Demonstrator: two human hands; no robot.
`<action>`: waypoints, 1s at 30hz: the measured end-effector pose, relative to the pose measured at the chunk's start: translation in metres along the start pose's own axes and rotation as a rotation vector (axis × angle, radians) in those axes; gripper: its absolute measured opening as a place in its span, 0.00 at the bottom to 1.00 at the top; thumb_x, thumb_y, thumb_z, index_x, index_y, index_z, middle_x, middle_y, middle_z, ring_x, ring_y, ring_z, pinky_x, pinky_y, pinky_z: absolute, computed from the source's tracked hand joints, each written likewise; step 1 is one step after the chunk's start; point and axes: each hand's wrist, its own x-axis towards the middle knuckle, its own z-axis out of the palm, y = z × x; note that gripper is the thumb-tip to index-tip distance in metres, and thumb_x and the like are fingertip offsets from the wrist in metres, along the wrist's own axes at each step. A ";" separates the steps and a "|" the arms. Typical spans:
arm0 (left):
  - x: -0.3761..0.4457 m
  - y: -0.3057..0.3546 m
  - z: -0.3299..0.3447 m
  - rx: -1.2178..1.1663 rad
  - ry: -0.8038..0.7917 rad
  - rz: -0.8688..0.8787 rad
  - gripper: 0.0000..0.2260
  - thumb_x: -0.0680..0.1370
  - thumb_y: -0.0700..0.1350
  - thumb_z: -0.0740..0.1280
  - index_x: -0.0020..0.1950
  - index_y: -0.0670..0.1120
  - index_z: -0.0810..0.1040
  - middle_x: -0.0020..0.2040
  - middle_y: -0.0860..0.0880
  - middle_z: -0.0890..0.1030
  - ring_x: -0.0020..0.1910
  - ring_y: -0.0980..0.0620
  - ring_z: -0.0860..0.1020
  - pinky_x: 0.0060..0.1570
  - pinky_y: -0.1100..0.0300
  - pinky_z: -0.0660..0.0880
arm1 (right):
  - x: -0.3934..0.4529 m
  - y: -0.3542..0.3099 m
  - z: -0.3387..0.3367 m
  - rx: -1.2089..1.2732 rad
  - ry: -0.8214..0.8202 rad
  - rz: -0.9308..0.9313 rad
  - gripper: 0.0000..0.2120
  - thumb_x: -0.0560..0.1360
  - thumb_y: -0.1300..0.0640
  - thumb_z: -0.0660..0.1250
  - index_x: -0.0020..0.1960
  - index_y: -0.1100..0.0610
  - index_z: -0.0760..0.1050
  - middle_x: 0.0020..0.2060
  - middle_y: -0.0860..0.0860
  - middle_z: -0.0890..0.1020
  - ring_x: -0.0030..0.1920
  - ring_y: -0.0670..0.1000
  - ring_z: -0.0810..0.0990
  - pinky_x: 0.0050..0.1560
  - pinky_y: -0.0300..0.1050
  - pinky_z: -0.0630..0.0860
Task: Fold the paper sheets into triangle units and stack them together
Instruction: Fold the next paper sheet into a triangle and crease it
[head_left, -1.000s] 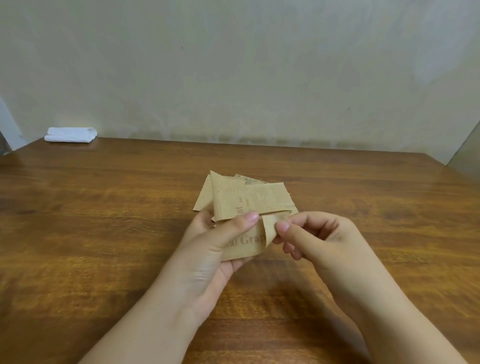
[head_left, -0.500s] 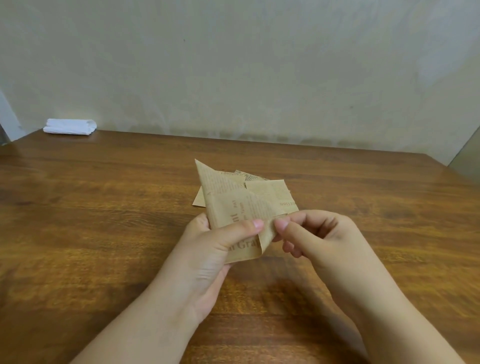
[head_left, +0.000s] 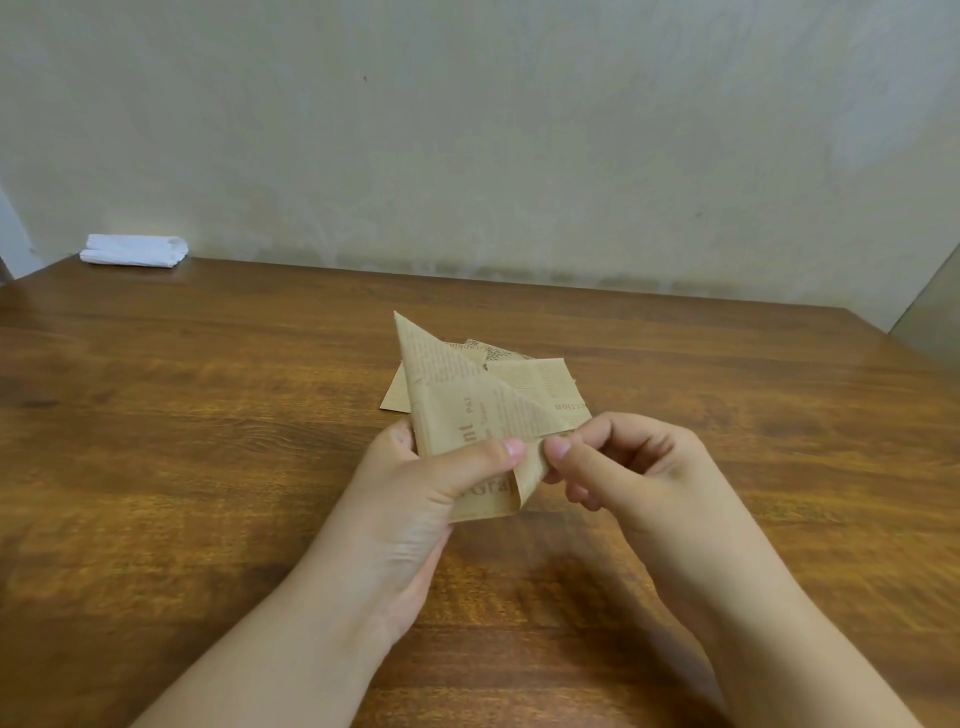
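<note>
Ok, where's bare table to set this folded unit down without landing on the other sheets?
Bare wooden table runs left of the left hand, out to the white folded cloth at the far left corner. More bare wood lies right of the right hand. It is crowded at the centre: loose paper sheets lie just behind the held paper unit.

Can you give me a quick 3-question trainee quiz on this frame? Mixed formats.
1. True or false: the left hand grips the newsprint-patterned paper sheet with its thumb pressed on the front.
2. What does the right hand do? A) rests flat on the wooden table B) pinches the sheet's folded right edge C) holds the folded white cloth
3. Fill in: more patterned paper pieces lie on the table just ____ the held sheet.

Key: 1 true; 2 B; 3 behind.
</note>
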 end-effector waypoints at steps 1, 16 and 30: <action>0.000 0.000 0.000 -0.002 0.011 0.000 0.29 0.60 0.36 0.79 0.60 0.44 0.77 0.51 0.44 0.85 0.53 0.46 0.83 0.50 0.53 0.77 | 0.000 0.000 0.000 0.011 -0.006 0.003 0.10 0.66 0.50 0.72 0.34 0.56 0.82 0.26 0.47 0.76 0.29 0.41 0.71 0.34 0.33 0.68; -0.002 0.001 0.003 -0.015 0.041 0.019 0.28 0.59 0.40 0.76 0.59 0.46 0.78 0.50 0.47 0.85 0.51 0.49 0.84 0.47 0.55 0.77 | 0.003 0.004 0.000 0.353 -0.092 0.151 0.09 0.64 0.53 0.78 0.31 0.52 0.78 0.29 0.48 0.77 0.31 0.45 0.72 0.36 0.38 0.70; -0.003 0.003 0.002 0.035 -0.003 0.002 0.26 0.61 0.37 0.77 0.59 0.44 0.78 0.50 0.46 0.85 0.51 0.48 0.84 0.48 0.55 0.76 | 0.001 0.006 0.001 0.020 0.032 0.017 0.09 0.68 0.54 0.71 0.33 0.58 0.81 0.27 0.47 0.79 0.28 0.40 0.72 0.33 0.30 0.69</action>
